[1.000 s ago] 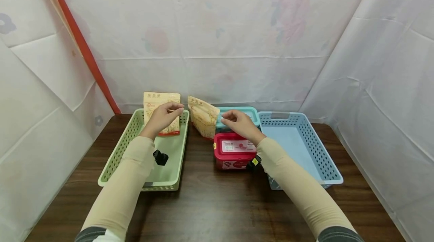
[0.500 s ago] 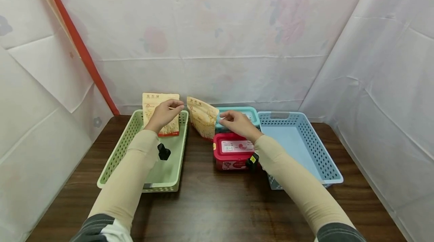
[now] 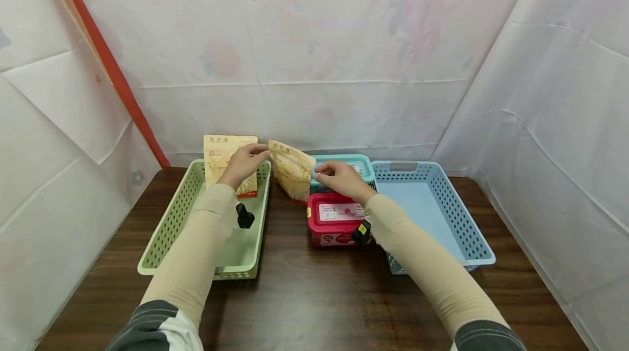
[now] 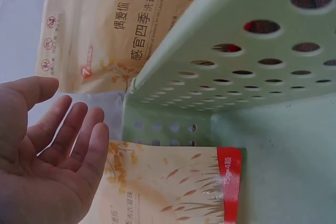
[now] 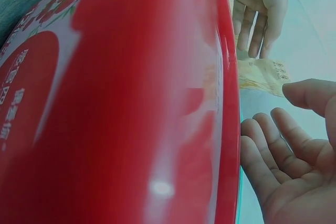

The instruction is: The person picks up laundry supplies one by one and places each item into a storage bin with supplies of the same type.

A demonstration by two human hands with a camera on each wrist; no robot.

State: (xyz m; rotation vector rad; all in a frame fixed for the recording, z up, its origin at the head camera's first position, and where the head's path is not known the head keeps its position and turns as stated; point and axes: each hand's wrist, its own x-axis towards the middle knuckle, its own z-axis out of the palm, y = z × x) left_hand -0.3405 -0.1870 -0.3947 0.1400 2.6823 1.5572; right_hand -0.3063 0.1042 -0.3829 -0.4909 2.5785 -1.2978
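Note:
A cream laundry-capsule pouch [image 3: 292, 170] stands tilted on the table, between the green basket and the boxes. My left hand [image 3: 243, 164] hovers over the green basket's far right corner, its fingertips close to this pouch's left top edge. In the left wrist view its fingers [image 4: 68, 145] are loosely bent and hold nothing. A second cream pouch [image 4: 173, 177] stands upright in the basket, partly behind that hand. My right hand [image 3: 341, 178] is above the boxes, near the tilted pouch's right edge. Nothing is between its loosely bent fingers [image 5: 278, 156]; whether they touch the pouch, I cannot tell.
The green basket [image 3: 259, 231] is at the left, a blue basket [image 3: 464, 214] at the right. A red lidded box [image 3: 339, 237] stands before a turquoise-lidded box [image 3: 361, 165]. White patterned sheets [image 3: 314, 56] enclose the brown table [image 3: 314, 296].
My left hand has moved slightly right, closer to the tilted pouch. My right hand has shifted only a little. The whole head view has drifted slightly, and the pouches and boxes stay in place.

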